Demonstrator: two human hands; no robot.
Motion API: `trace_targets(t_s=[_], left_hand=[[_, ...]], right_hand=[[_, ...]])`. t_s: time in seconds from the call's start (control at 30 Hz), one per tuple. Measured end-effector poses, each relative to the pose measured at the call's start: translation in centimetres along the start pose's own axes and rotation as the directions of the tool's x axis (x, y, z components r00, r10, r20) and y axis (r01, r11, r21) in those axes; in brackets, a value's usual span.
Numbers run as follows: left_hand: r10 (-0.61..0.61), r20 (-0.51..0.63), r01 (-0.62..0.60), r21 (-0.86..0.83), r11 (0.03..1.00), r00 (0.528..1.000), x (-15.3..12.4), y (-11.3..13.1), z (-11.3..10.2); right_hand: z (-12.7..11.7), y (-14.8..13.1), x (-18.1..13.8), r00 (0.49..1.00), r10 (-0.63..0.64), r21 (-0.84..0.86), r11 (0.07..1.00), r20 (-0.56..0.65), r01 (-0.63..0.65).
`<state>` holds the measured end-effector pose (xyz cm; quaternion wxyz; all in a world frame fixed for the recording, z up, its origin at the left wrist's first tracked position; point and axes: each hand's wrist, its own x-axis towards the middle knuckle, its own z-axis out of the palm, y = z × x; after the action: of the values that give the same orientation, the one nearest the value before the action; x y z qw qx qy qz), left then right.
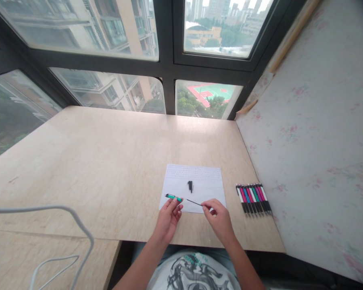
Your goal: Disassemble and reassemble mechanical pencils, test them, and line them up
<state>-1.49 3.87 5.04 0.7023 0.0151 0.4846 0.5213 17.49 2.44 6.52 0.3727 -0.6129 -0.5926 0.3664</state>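
Note:
My left hand (168, 219) pinches the near end of a teal pen barrel (173, 197), which lies across the left edge of a white sheet of paper (207, 187). My right hand (219, 219) pinches a thin dark refill rod (194, 202) that points left toward the barrel's end; the two parts are a short gap apart. A small black pen piece (190, 186) lies on the middle of the sheet, beyond both hands.
A row of several pens (253, 198) with pink, teal and black barrels lies right of the sheet near a floral-papered wall (314, 141). The beige table (109, 161) runs up to a dark-framed window. A white cable (63, 225) loops at the lower left.

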Motion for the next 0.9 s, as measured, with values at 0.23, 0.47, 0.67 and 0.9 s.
trace_targets(t_s=[0.23,0.47,0.67,0.9], left_hand=[[0.003,-0.004,-0.003,0.003,1.000,1.000,0.0,-0.2,-0.3],[0.023,-0.047,-0.024,-0.010,1.000,0.999,0.0,-0.2,-0.3],[0.006,0.026,-0.009,0.100,0.995,1.000,-0.3,-0.9,-0.1],[0.023,0.021,-0.026,0.144,0.989,1.000,-1.0,-1.8,0.1]], right_hand=[[0.3,-0.2,0.3,0.999,-0.041,-0.067,0.997,0.014,0.042],[0.3,-0.1,0.1,0.998,-0.070,-0.072,0.995,-0.003,0.069],[0.9,-0.3,0.1,0.995,-0.101,-0.093,0.990,0.022,0.103],[1.2,-0.5,0.3,0.994,-0.092,-0.089,0.991,0.055,0.096]])
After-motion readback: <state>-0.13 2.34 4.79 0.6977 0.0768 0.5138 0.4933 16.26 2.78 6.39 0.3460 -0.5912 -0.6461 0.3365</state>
